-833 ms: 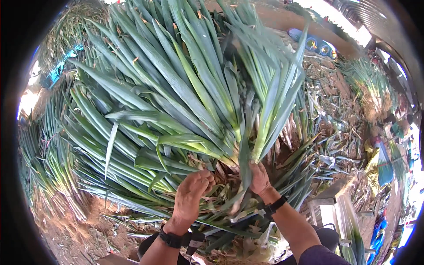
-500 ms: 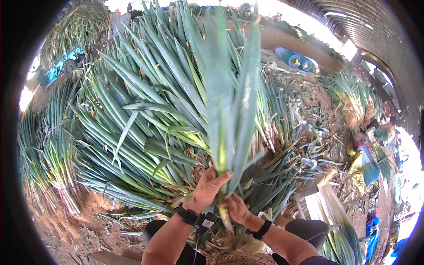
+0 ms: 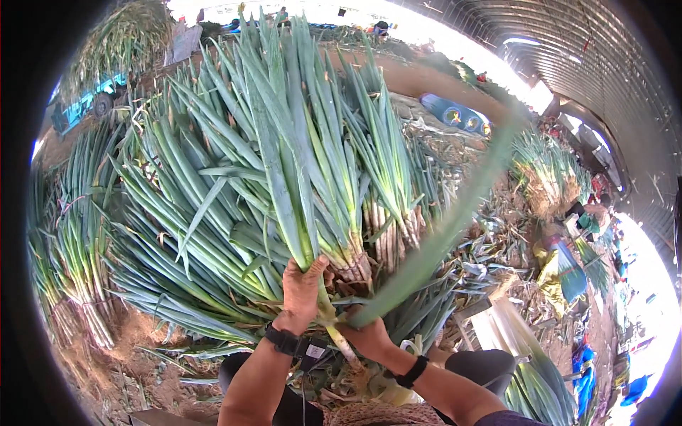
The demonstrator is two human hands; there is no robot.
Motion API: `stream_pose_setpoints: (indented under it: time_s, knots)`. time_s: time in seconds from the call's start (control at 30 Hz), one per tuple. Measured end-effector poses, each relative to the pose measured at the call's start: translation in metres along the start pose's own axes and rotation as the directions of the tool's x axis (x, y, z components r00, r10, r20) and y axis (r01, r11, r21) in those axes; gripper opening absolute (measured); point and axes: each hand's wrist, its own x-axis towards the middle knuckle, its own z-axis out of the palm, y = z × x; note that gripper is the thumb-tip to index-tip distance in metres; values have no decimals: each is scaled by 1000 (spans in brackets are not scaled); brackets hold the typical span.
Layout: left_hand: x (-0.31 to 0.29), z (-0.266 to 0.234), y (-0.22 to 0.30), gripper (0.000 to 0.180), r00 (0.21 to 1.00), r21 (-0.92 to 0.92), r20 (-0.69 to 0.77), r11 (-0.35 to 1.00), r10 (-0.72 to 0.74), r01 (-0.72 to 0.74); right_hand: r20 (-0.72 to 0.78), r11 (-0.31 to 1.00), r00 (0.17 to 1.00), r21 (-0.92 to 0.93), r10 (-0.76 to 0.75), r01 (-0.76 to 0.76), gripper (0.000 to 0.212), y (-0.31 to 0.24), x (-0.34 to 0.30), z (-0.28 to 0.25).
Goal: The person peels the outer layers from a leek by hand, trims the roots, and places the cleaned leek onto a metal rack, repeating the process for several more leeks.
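Observation:
My left hand (image 3: 304, 290) is wrapped round the stalk of a large green onion (image 3: 326, 307). Its long green leaves rise away from me over the pile, and its pale root end slants down toward my lap. Just right of the stalk, my right hand (image 3: 368, 339) is closed on one long outer leaf (image 3: 442, 241) at its lower end. That leaf points up and to the right, apart from the other leaves, its tip blurred. Beyond my hands lies a big heap of green onions (image 3: 206, 177), with pale stalk bundles (image 3: 387, 231) at its right side.
Tied onion bundles (image 3: 89, 273) stand at the left. Stripped leaves (image 3: 433, 305) litter the ground around my knees (image 3: 479, 370). At right are more onions (image 3: 529, 387) beside a pale board, a yellow bag (image 3: 550, 273) and a farther bundle (image 3: 550, 170). A blue cart (image 3: 85, 110) stands far left.
The stalk in my left hand has tilted left, its root end staying low. My right hand has drawn one leaf away to the right. The view has shifted slightly.

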Motion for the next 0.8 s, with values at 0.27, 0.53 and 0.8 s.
stream_pose_setpoints:
  time_s: [0.27,0.53,0.8]
  knots:
    - [7,-12,40,37,1000,40,-29,999,-6,7,57,801,805,-167,590,-575,51,104,-63,-47]
    - [4,-1,11,52,947,-324,273,910,-170,257,-106,959,953,-49,-284,280,40,-16,34,-1]
    - [-1,10,4,42,957,-270,236,935,-167,230,-220,960,938,-135,-269,244,29,-14,38,0]
